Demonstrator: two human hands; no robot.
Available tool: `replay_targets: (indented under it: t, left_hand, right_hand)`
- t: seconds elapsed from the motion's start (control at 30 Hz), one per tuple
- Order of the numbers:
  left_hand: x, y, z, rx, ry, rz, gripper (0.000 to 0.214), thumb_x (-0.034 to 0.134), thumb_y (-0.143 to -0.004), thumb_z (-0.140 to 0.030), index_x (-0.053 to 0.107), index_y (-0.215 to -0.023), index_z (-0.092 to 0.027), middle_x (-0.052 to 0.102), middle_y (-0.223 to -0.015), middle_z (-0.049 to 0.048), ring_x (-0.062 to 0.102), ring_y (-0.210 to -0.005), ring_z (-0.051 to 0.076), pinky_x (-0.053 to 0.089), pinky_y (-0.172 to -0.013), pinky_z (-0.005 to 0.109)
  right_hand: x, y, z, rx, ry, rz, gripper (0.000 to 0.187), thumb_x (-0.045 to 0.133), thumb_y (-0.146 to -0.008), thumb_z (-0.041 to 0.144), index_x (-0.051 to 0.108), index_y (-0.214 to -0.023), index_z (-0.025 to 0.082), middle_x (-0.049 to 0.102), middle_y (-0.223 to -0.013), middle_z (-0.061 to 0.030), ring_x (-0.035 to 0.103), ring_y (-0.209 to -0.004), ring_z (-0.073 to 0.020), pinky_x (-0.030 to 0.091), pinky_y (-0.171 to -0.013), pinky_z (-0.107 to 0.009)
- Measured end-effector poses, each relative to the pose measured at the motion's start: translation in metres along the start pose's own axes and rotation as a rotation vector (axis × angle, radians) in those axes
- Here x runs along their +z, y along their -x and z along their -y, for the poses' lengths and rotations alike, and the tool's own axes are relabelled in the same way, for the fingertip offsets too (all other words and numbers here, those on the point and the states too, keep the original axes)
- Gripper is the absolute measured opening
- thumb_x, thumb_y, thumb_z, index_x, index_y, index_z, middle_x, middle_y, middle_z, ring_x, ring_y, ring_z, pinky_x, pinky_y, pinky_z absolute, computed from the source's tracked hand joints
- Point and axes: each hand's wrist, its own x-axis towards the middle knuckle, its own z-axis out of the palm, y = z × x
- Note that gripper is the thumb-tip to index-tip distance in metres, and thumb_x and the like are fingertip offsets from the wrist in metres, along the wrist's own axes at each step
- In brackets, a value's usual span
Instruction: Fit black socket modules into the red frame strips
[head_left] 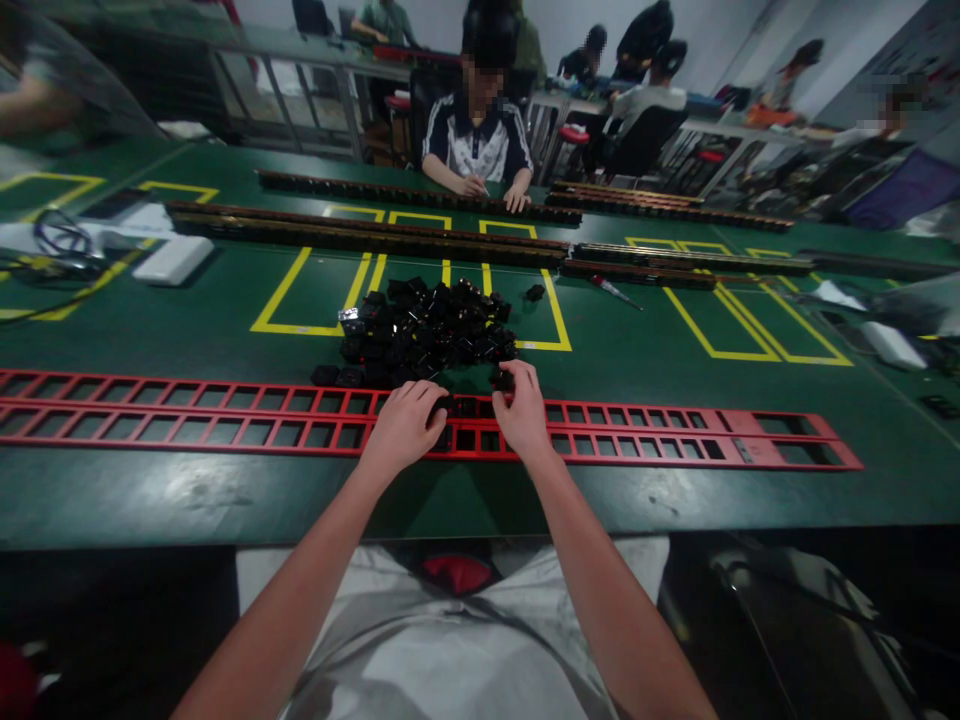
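Note:
A long red slotted frame [187, 410] lies across the green table in front of me. Both my hands rest on its middle. My left hand [405, 425] is curled over a small black part [444, 406] sitting in the frame's upper row. My right hand [521, 410] pinches another small black part [502, 380] at the frame's far edge. Just beyond my hands lies a heap of black parts [427, 325]. A few slots between my hands look filled with black parts.
Long dark frames [360, 235] lie across the far half of the table, where a seated person [480, 130] works on one. A white box [174, 260] and cables sit far left, a red-handled tool [611, 290] right of the heap. Yellow floor-tape rectangles mark the tabletop.

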Motion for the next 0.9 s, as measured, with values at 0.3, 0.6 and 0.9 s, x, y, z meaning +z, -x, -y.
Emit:
replay_targets:
  t: [0.3,0.6,0.9]
  left_hand:
    - [-0.001,0.000,-0.001,-0.001,-0.011,0.008,0.025,0.050,-0.096,-0.023,0.063,-0.117,-0.020,0.068,-0.117,0.0088,0.058,-0.109,0.027,0.049,-0.096,0.045]
    - [-0.003,0.000,0.000,0.008,-0.020,-0.011,0.024,0.052,-0.095,-0.022,0.063,-0.116,-0.019,0.067,-0.117,0.0084,0.058,-0.109,0.026,0.048,-0.098,0.043]
    - [-0.003,0.000,0.000,0.013,-0.030,-0.010,0.024,0.050,-0.096,-0.022,0.063,-0.116,-0.019,0.068,-0.117,0.0085,0.058,-0.109,0.027,0.049,-0.096,0.044]
  right_hand:
    - [-0.004,0.043,0.017,-0.038,-0.019,-0.103,0.032,0.061,-0.086,0.023,0.056,-0.118,0.021,0.064,-0.112,-0.0094,0.064,-0.101,-0.0238,0.056,-0.089,-0.039]
    - [0.006,0.069,0.020,-0.292,0.207,0.037,0.034,0.064,-0.089,0.028,0.062,-0.121,0.019,0.066,-0.117,-0.0130,0.062,-0.107,-0.0284,0.051,-0.092,-0.043]
    - [0.003,0.068,0.024,-0.287,0.258,0.135,0.036,0.060,-0.091,0.027,0.064,-0.125,0.020,0.069,-0.115,-0.0102,0.061,-0.105,-0.0270,0.047,-0.088,-0.041]
